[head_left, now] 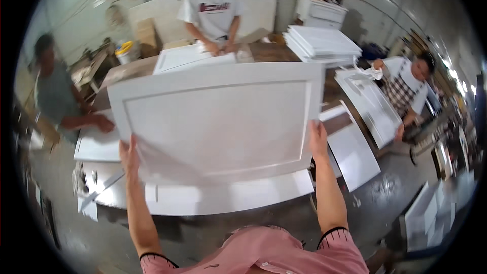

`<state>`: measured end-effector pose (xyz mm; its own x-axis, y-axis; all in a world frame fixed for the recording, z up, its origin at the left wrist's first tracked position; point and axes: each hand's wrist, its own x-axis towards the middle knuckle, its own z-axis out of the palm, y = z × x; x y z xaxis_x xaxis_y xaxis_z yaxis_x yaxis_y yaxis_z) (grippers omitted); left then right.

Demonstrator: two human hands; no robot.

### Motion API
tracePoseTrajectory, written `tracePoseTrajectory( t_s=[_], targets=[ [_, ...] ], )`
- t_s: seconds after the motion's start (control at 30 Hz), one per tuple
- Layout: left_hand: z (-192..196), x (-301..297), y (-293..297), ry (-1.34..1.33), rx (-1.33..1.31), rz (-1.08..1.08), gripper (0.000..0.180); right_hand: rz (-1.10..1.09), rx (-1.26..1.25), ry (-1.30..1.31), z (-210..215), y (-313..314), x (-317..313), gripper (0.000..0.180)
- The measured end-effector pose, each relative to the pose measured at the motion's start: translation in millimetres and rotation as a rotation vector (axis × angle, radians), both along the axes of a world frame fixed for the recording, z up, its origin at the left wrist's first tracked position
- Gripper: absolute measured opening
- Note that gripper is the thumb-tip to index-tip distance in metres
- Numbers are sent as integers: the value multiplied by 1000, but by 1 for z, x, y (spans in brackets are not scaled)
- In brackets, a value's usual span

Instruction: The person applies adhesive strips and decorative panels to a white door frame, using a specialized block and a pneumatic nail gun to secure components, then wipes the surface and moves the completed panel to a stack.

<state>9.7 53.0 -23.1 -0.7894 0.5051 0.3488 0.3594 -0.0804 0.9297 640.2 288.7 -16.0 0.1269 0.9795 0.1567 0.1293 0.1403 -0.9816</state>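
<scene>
Raised in front of me is a large white cabinet door (pixel 218 122) with a raised frame around a recessed middle. My left hand (pixel 130 157) grips its left edge, the thumb lying on the front face. On the opposite edge my right hand (pixel 318 139) is closed the same way. The door is tilted, and its bulk hides most of the table behind it. Beneath its lower edge, another white panel (pixel 228 198) lies flat along the near side of the table.
Three co-workers stand around, at the left, the far side and the right, with white panels by their hands. A stack of white panels (pixel 322 43) rests at the back right. Another white panel (pixel 355 157) lies right of my right forearm. White panels (pixel 431 218) lean low at the right.
</scene>
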Motion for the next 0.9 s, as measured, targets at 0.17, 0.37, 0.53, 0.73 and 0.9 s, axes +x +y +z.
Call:
tracePoseTrajectory(
  t_s=[0.17, 0.37, 0.53, 0.73, 0.9],
  targets=[
    [2, 49, -58, 129, -514, 73, 55, 166, -124, -377, -5, -27, 31, 54],
    [-15, 75, -76, 478, -932, 143, 57, 200, -317, -599, -31, -22, 62, 43],
    [-42, 171, -51, 763, -705, -173, 56, -91, 5, -932, -94, 21, 96, 41],
    [-20, 412, -6, 842, -758, -637, 70, -59, -132, -805, -125, 35, 124, 49],
    [-5, 454, 14, 797, -799, -585, 66, 47, -34, -595, -13, 9, 113, 50]
  ],
)
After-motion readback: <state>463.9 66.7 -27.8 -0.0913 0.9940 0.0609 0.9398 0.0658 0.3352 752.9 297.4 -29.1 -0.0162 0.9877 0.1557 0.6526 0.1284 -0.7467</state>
